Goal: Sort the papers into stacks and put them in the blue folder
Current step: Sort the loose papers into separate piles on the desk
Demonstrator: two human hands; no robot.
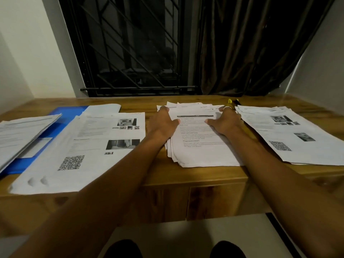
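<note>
The worktop carries the blue folder at left of frame, partly under papers. The middle stack at centre is apparently being squared up. The left grip and right grip clasp its sides, thumbs on top; next it needs an even lift toward the folder.

Single head-worn wide-angle view; faces forward and down across desk toward barred window and curtain; close over desk's near edge; forearms enter from bottom; left hand, right hand hold middle paper stack at frame centre.
</note>
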